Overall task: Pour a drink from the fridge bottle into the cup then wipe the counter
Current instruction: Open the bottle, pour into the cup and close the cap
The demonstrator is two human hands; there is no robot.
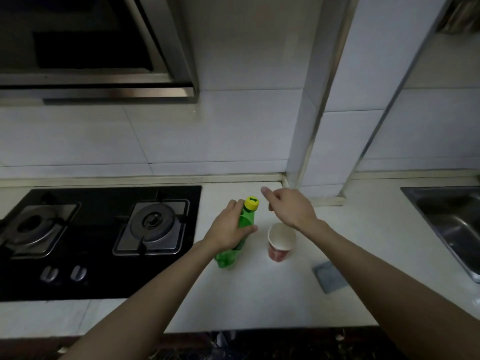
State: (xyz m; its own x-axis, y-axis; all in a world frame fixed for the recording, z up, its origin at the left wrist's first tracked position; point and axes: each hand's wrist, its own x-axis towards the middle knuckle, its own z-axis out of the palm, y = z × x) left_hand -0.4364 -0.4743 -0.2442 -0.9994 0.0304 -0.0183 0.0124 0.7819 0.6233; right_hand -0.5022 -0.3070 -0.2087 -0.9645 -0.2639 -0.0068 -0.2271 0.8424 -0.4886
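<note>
Left hand point(228, 227) around unlabelled green bottle point(237, 237)

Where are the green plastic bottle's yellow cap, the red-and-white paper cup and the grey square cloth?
Yellow cap of the green plastic bottle point(252, 203): head view, on the cap's top.
Red-and-white paper cup point(278, 253): head view, on its red outer wall.
Grey square cloth point(329, 276): head view, at its middle, flat on the counter.
</note>
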